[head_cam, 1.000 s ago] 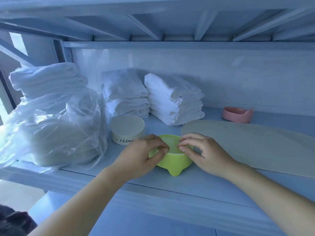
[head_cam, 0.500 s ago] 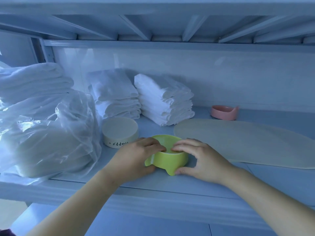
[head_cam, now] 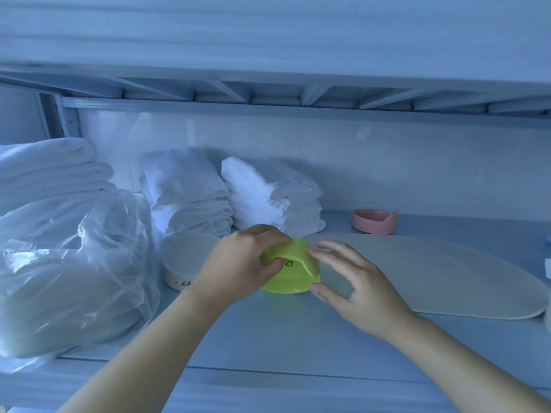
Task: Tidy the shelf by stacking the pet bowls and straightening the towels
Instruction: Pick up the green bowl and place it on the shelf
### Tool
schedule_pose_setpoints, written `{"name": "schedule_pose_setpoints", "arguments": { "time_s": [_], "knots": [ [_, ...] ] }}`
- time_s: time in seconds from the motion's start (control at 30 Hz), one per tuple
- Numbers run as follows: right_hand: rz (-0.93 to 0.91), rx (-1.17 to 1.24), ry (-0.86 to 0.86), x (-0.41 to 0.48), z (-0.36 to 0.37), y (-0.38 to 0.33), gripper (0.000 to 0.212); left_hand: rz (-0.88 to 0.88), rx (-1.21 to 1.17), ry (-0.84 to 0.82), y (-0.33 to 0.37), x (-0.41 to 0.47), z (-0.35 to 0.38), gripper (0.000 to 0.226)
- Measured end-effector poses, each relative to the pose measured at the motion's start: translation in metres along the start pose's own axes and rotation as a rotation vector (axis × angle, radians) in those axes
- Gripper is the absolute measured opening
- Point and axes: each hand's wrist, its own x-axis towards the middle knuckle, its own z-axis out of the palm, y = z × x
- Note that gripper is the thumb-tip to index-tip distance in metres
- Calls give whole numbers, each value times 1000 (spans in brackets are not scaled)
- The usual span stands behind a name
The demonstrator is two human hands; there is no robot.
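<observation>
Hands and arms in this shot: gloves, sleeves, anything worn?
Left hand and right hand are bare, with no gloves, rings or watch visible. Left forearm and right forearm are uncovered to the frame edge; no sleeves show.

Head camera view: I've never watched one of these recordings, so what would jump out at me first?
The bright green bowl at the middle of the shelf stands out, tilted so its underside shows. The left hand grips it, and the right hand has spread fingers at its other side. Behind it sit stacks of folded white towels, with a small pink bowl farther back on the right.
</observation>
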Motion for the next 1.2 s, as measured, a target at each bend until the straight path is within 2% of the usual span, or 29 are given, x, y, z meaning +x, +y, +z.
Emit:
{"name": "schedule_pose_setpoints", "arguments": {
  "time_s": [0.17, 0.27, 0.37, 0.47, 0.63, 0.8, 0.9, 1.0, 1.13, 1.2],
  "knots": [
    [41, 20, 63, 12, 11, 4, 43, -33, 119, 2, -3, 18, 8, 19],
    [51, 60, 123, 24, 19, 7, 36, -69, 138, 0, -10, 22, 13, 18],
    [61, 88, 164, 33, 26, 9, 39, -96, 161, 0, -16, 25, 17, 20],
    [113, 58, 165, 42, 31, 13, 39, -118, 166, -33, -22, 24, 20, 31],
    [197, -4, 132, 52, 40, 26, 39, -137, 148, -109, -29, -2, 27, 67],
    [222, -7, 130, 59, 50, 35, 42, -187, 139, -189, -34, -10, 39, 63],
    [206, 53, 177, 58, 57, 37, 42, -273, 101, -141, -32, -10, 44, 59],
    [155, 128, 198, 54, 60, 37, 45, -278, 70, -80, -34, -13, 46, 56],
    [8, -19, 206, 48, 56, 37, 49, -273, 32, -24, -35, -14, 47, 53],
    [-85, -73, 178, 47, 51, 34, 37, -278, 27, -1, -36, -17, 47, 53]
  ]
}}
